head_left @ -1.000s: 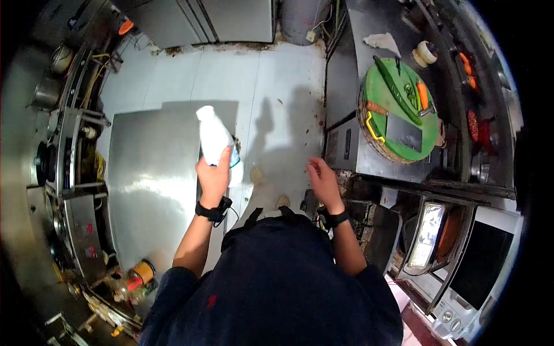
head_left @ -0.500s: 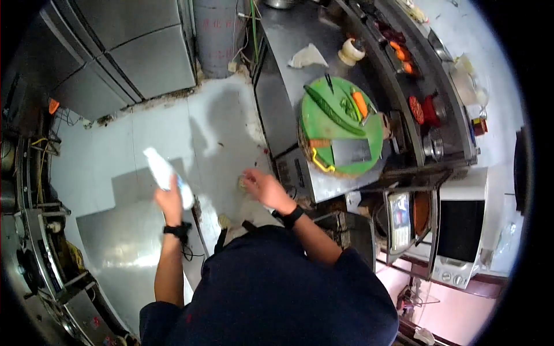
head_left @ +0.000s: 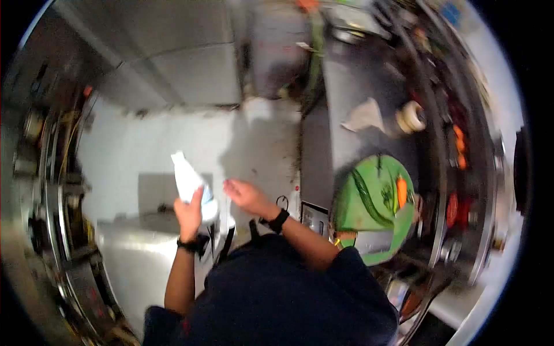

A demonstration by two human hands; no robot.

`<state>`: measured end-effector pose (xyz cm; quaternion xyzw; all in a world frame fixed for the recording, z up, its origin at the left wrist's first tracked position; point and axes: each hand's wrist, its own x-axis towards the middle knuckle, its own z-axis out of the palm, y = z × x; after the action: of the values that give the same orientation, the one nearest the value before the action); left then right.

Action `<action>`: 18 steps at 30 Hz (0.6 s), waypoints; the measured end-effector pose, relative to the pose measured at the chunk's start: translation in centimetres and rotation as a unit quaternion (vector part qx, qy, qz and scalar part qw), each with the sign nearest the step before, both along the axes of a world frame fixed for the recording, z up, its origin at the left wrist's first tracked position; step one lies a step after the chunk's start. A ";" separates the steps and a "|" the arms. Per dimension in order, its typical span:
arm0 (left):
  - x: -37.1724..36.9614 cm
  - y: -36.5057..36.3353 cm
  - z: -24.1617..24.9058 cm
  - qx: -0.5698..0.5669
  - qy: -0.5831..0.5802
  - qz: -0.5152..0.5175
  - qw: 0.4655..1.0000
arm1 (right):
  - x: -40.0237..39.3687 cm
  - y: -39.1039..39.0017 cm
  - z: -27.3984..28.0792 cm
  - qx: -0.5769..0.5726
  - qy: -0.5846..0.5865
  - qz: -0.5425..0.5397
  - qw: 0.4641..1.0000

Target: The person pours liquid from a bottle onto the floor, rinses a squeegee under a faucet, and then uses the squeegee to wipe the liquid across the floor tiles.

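Note:
A white bottle (head_left: 189, 180) with a narrow tip is gripped around its lower part by my left hand (head_left: 188, 214), its tip pointing up and away. Just right of the bottle, my right hand (head_left: 248, 197) hangs in the air with its fingers loosely extended and nothing visible in it. A gap separates that hand from the bottle. Both wrists wear black bands.
On the right, a counter holds a green cutting board (head_left: 352, 213) with a cucumber (head_left: 369, 203), a carrot (head_left: 401, 192) and a cleaver (head_left: 373, 241). A cloth (head_left: 365, 116) lies beyond it. A metal surface (head_left: 135, 254) stands at lower left, steel cabinets (head_left: 196, 72) ahead.
The view has turned, so the counter and board now appear lower and farther right. My left hand still holds the bottle, and my right hand appears nearer to it.

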<state>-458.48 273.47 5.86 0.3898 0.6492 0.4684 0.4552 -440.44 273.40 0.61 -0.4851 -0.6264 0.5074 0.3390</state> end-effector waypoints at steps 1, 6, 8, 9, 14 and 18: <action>-0.8 0.5 0.4 -0.030 -0.026 0.054 0.998 | -0.9 1.3 0.4 -0.029 0.029 0.043 0.998; -4.0 -0.3 -6.1 -0.048 0.002 0.115 0.992 | -8.9 6.9 -0.4 -0.070 -0.019 0.161 0.984; -4.1 0.1 -6.1 -0.054 -0.043 0.162 0.984 | -10.9 8.9 0.7 -0.102 -0.043 0.201 0.973; -5.1 0.8 -5.1 -0.038 -0.059 0.187 0.980 | -12.7 9.9 1.3 -0.124 -0.068 0.213 0.967; -10.2 4.0 -5.8 0.005 -0.062 0.280 0.958 | -20.4 13.7 -0.7 -0.123 -0.054 0.252 0.958; -12.7 5.9 -5.9 0.026 -0.076 0.319 0.944 | -23.9 16.3 -1.0 -0.125 -0.034 0.312 0.941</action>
<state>-471.20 279.42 -0.05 0.1372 0.6909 0.6337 0.3199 -464.35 289.73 -0.35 -0.3207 -0.6889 0.6453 0.0787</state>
